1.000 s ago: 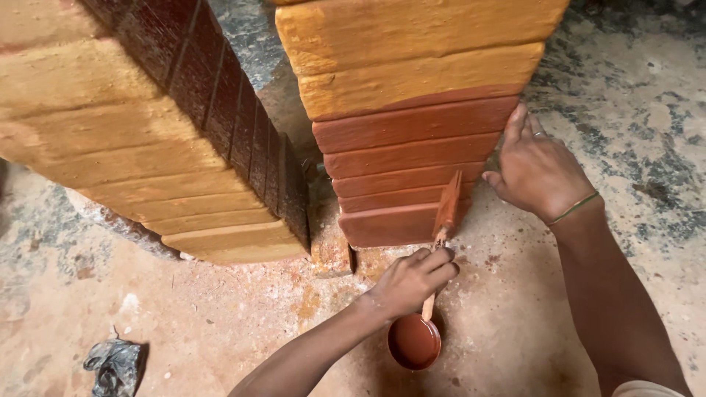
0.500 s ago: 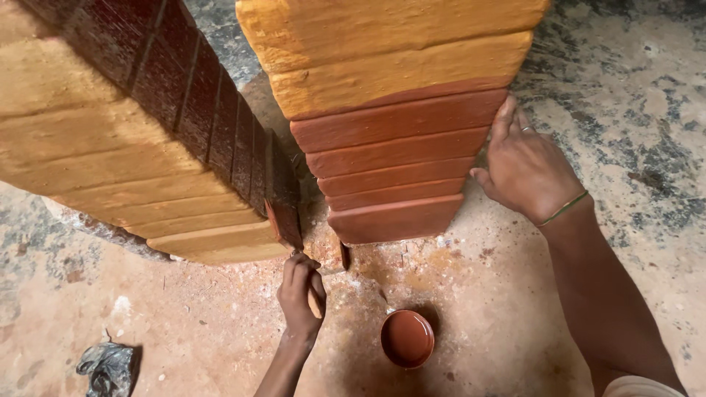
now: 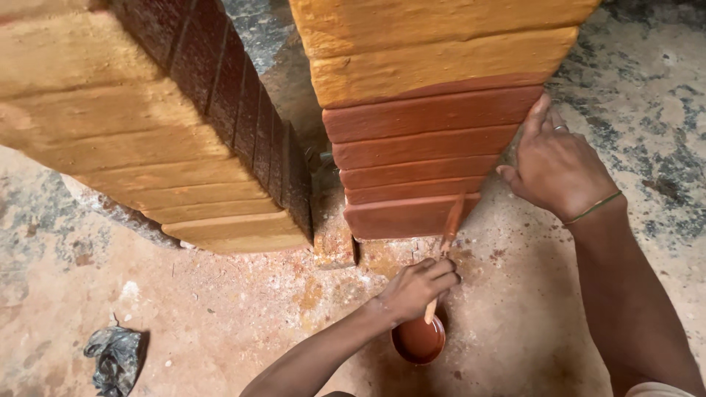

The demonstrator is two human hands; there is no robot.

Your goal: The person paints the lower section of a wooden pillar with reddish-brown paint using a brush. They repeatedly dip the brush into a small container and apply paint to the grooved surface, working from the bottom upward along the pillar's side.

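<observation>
My left hand (image 3: 418, 289) grips a thin paintbrush (image 3: 449, 229) by its handle. The bristles touch the bottom right of the lowest red-brown band of a ribbed pillar (image 3: 426, 147). The pillar's lower bands are painted red-brown; those above are yellow-orange. My right hand (image 3: 555, 165) rests flat against the pillar's right edge, fingers spread, with a ring and a thin green wrist band. A small round bowl of red-brown paint (image 3: 418, 340) sits on the floor just under my left hand.
A second ribbed pillar (image 3: 147, 147), yellow-orange with a dark brown side, stands at the left. A narrow gap separates the two. A crumpled grey rag (image 3: 114, 358) lies at the lower left on the paint-spattered concrete floor (image 3: 220, 316).
Half a second ago my left hand was by the gap left of the pillar base. It has moved right, and the brush now touches the lowest band. The right hand has stayed put.
</observation>
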